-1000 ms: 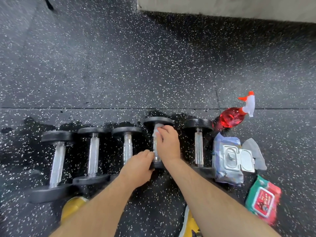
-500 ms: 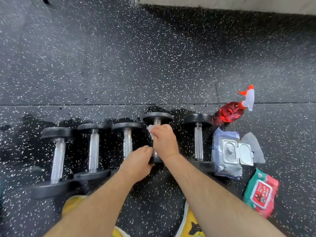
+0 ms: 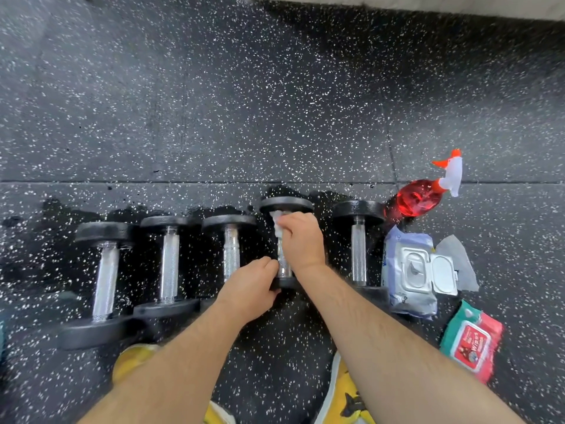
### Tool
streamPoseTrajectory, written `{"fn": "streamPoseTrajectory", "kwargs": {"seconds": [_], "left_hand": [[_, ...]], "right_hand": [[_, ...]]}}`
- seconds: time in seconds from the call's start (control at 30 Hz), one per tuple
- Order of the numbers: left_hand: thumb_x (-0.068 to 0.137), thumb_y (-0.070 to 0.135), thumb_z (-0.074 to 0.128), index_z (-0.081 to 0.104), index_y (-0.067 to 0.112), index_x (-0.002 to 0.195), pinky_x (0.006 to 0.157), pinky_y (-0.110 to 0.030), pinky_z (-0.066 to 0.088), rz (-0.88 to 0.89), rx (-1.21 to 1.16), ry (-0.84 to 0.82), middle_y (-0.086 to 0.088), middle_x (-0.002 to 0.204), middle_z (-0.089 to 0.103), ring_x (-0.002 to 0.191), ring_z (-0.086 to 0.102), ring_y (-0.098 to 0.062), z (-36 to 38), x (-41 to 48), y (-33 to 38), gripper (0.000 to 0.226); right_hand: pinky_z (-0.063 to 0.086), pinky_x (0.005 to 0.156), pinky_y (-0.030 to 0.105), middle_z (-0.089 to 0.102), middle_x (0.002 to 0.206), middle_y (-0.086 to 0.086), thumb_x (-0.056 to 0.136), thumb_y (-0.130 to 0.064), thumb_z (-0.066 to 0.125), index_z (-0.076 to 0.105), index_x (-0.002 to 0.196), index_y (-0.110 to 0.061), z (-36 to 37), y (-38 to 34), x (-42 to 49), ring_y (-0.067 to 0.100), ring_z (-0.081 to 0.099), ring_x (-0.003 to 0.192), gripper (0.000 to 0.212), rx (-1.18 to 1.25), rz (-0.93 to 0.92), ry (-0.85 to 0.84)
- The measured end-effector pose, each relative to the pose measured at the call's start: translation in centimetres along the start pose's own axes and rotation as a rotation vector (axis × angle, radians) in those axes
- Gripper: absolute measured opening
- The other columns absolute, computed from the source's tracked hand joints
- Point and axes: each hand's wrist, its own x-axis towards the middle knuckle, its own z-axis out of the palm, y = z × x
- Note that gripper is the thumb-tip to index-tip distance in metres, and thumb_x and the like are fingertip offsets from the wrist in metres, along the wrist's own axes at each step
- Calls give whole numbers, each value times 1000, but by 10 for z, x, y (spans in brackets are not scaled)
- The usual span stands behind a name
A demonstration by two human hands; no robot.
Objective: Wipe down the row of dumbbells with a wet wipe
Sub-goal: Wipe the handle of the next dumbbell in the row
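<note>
2 hands [image 3: 301, 240] on 4th dumbbell [image 3: 286, 205]

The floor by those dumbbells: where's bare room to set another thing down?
Widest bare floor lies beyond the dumbbell row, up to the pale ledge. Also free: floor right of the spray bottle. Crowded: between that bottle, the open wipe pack and the red pack; the left hand and the right hand with its wet wipe occupy the fourth dumbbell from the left.
</note>
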Motion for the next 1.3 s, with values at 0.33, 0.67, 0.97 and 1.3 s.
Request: {"fn": "streamPoseTrajectory", "kwargs": {"seconds": [0.33,0.67,0.97,1.3], "left_hand": [[90,34,63,43,25,96,74,-27,45,-3,-2,-3,13,93,40,84,43,-9,0,0,1,22],[91,33,62,43,23,95,74,-29,45,3,-8,1,8,97,48,89,48,-13,1,1,1,22],[90,32,63,44,23,96,74,-27,44,17,-23,5,11,94,43,86,47,-12,0,1,0,22],[90,33,63,40,25,94,72,-25,39,-2,-2,-2,11,93,42,83,42,-10,3,1,-2,25]], "right_hand": [[38,75,21,67,92,-6,91,-3,51,78,96,-18,-1,1,-2,16,53,96,31,18,94,-32],[38,78,21,67,97,-5,92,-8,52,79,101,-20,2,4,2,12,51,96,31,26,136,-45],[43,79,23,51,103,-5,93,-12,60,64,102,-15,-5,-2,-4,10,51,88,10,203,212,74],[47,67,36,48,86,2,95,-11,55,64,73,-6,-1,-5,0,23,50,82,25,-26,121,-7]]}}
